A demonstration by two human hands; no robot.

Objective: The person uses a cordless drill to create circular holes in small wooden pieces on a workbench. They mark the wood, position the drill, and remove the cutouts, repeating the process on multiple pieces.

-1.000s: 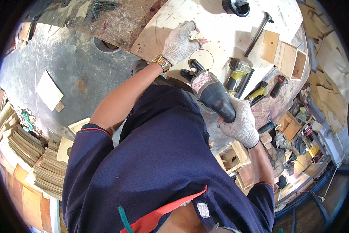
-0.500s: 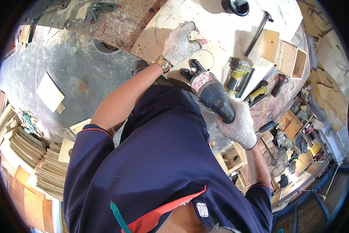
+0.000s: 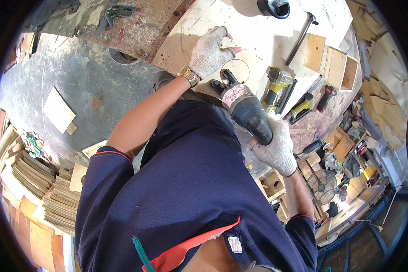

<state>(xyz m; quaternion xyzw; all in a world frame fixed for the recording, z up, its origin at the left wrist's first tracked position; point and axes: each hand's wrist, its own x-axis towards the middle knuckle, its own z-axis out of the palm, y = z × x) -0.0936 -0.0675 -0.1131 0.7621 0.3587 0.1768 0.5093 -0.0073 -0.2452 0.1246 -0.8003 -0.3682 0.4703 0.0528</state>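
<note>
My left hand point(image 3: 208, 52), in a white knitted glove with bare fingertips, rests on a pale plywood sheet point(image 3: 254, 38) with its thumb and fingers apart. My right hand point(image 3: 276, 147), gloved likewise, is wrapped round the rear of a black jigsaw point(image 3: 248, 111) with a worn pinkish label. The jigsaw's forked front lies over the near edge of the plywood, beside a thin circular outline point(image 3: 248, 68). Its blade is hidden from view. Just right of the jigsaw lies a yellow-and-black nail gun point(image 3: 278, 88).
A hammer point(image 3: 301, 38), a black cup point(image 3: 274, 8) and an open wooden box point(image 3: 341, 69) lie beyond. A second yellow nailer point(image 3: 302, 106) and a red-black tool point(image 3: 326, 98) sit at right. A green clamp point(image 3: 117, 13) is far left; stacked boards point(image 3: 61, 204) stand lower left.
My right hand and the jigsaw have shifted very slightly to the left. My left hand stays in place on the plywood.
</note>
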